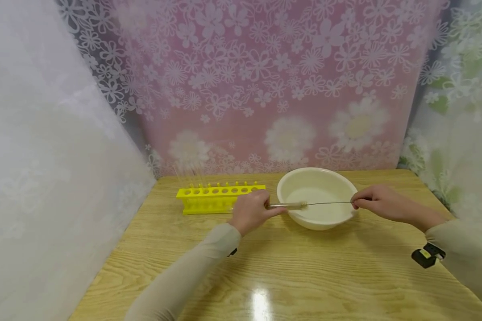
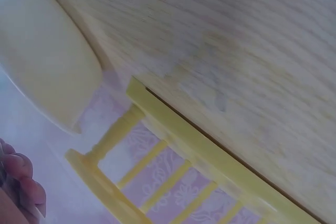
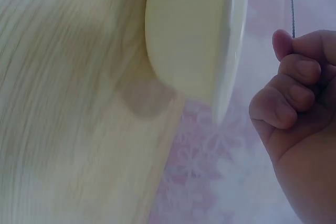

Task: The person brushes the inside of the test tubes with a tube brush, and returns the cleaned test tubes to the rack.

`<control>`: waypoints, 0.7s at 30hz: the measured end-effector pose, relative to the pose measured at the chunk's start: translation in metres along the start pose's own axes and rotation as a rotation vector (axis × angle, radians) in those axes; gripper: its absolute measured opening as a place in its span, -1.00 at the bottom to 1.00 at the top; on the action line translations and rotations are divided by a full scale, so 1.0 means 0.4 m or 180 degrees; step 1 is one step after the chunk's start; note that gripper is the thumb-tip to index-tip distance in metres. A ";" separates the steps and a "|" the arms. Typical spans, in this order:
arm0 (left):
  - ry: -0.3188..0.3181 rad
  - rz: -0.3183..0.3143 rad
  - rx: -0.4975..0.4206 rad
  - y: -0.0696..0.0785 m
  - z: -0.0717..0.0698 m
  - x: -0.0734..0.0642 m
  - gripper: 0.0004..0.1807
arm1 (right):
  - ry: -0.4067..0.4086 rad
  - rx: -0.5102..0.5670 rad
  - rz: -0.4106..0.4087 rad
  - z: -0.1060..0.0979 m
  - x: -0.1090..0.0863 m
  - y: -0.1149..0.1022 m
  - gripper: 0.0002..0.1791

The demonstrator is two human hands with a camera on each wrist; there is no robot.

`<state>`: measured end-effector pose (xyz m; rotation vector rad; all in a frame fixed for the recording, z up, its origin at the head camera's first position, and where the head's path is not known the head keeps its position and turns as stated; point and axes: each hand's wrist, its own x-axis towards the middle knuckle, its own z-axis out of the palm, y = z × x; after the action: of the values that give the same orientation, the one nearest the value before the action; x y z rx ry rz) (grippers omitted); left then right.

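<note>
In the head view my left hand (image 1: 250, 211) grips a clear glass test tube (image 1: 283, 206), lying almost level with its mouth to the right. A test tube brush has its bristled end (image 1: 303, 205) inside the mouth, and its thin twisted wire (image 1: 328, 203) runs rightward over the basin. My right hand (image 1: 379, 203) pinches the wire's far end between thumb and forefinger. The right wrist view shows that wire (image 3: 292, 6) leaving the pinch, the other fingers curled. Only the fingertips of the left hand (image 2: 23, 182) enter the left wrist view. Below the tube and wire stands a cream basin (image 1: 320, 224).
A yellow test tube rack (image 1: 206, 208) stands left of the basin, partly behind my left hand. Several clear test tubes (image 1: 201, 171) stand upright at its left end. Flower-patterned curtains (image 1: 245, 89) enclose the wooden table (image 1: 297, 276) at the back and sides.
</note>
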<state>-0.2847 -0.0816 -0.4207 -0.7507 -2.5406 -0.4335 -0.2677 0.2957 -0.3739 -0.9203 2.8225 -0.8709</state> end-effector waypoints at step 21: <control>0.0007 0.0170 0.0110 0.038 0.016 0.025 -0.38 | -0.0257 0.0372 -0.0416 0.098 0.139 -0.087 -0.74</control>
<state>-0.2857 -0.0624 -0.4186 -0.8025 -2.5131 -0.3716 -0.2868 0.2219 -0.3814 -1.1064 2.6374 -0.9774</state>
